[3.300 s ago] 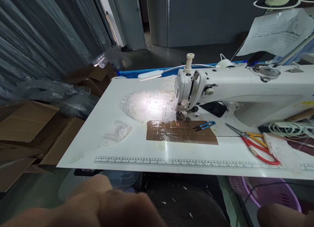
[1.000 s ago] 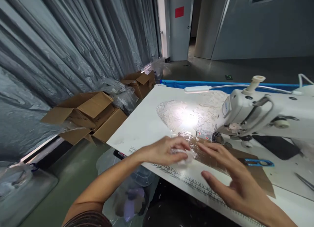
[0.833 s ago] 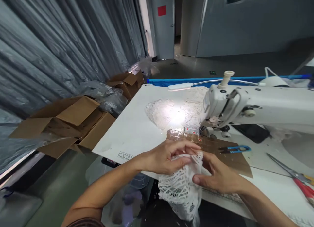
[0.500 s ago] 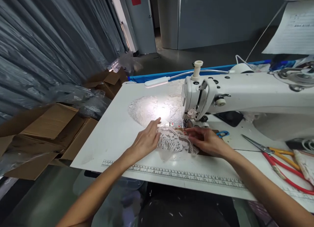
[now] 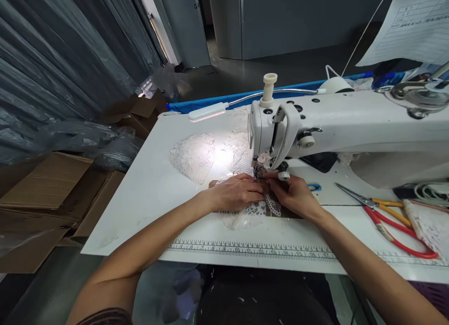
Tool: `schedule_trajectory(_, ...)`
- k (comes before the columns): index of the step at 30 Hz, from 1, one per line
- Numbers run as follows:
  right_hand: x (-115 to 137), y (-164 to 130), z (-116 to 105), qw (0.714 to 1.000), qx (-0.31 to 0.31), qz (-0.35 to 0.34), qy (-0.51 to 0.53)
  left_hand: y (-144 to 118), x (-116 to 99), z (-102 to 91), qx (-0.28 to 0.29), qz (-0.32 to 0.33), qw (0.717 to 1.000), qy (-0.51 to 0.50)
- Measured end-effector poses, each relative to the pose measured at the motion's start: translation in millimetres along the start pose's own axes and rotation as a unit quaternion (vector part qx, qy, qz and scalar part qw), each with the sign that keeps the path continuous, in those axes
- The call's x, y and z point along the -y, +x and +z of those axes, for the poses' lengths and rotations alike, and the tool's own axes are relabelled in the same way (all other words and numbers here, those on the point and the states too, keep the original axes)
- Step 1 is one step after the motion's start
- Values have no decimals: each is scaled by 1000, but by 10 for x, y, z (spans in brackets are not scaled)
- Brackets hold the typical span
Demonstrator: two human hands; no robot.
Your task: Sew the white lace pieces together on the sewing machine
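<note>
My left hand (image 5: 238, 193) lies palm-down, open, on white openwork lace (image 5: 273, 206); my right hand (image 5: 298, 197) curls alongside, grip unclear; black ruler numerals (image 5: 261, 250) line the white worktop's (image 5: 140, 198) front edge.

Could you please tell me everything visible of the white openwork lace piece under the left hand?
The white openwork lace piece looks thin, with a patterned, partly sheer body and a narrow perforated band at its right. It lies over the brown sheet and white tabletop, near the white sewing machine. The bare left hand rests on it; the bare right hand is at its right edge. Hands hide part.
</note>
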State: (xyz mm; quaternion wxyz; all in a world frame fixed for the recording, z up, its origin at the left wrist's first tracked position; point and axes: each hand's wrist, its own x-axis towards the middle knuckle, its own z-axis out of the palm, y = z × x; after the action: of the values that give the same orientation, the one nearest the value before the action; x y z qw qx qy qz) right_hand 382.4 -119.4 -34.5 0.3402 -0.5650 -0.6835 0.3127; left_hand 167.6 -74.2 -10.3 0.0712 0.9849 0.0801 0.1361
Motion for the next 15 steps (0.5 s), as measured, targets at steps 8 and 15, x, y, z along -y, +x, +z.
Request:
schedule_trajectory(8,36,-17,-20,993,-32,-54,-100,-403,-52,-161,0,-82,992,101)
schedule_trajectory(15,162,-22,27,997,-16,-43,-69,-345,196,-243,3,-93,993,-72)
